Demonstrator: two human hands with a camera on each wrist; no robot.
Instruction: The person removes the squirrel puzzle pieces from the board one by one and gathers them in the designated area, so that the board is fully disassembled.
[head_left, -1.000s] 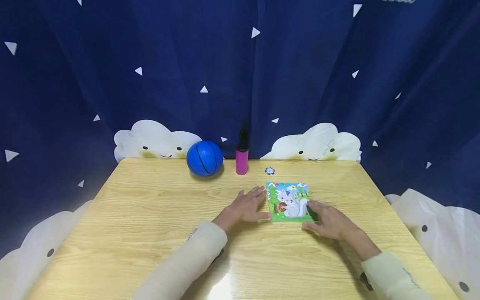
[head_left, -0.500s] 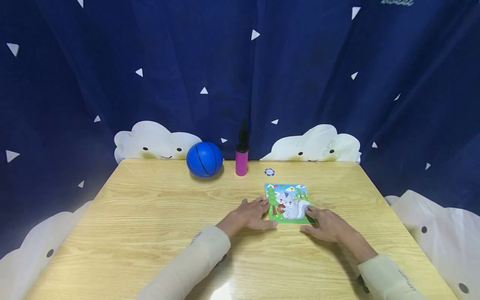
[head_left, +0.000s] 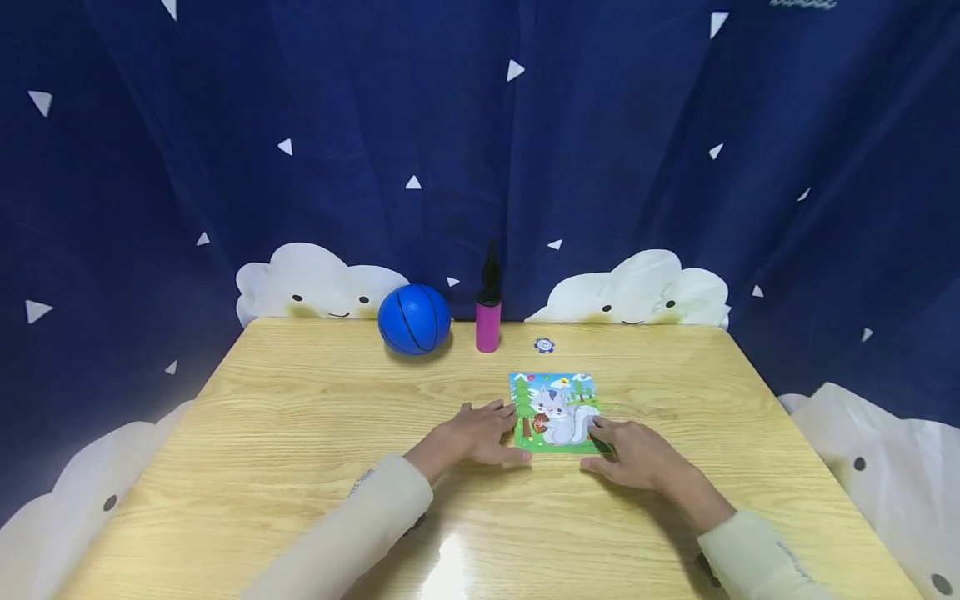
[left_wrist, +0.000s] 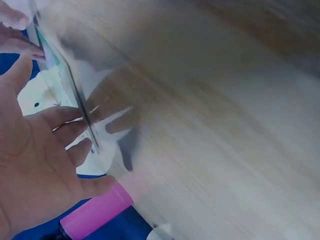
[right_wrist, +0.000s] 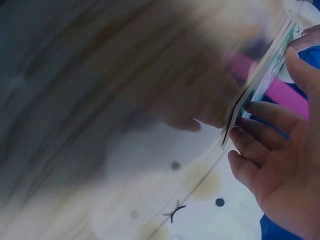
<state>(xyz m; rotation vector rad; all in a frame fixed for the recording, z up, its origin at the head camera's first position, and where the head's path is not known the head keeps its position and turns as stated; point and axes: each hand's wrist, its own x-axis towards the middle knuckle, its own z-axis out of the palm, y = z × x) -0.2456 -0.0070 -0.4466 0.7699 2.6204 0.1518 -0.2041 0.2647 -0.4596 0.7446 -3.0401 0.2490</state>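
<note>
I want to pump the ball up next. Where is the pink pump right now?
In the head view the pink pump stands upright at the table's far edge, just right of the blue ball and left of a small blue-and-white disc.

The head view is evenly lit from above and sharp, with a white glare patch on the worktop (head_left: 450,575) near its front edge and soft shadows under both forearms. Its edges bow slightly. Both wrist views are smeared by motion blur; the worktop grain streaks, and reflections wash its surface pale.
</note>
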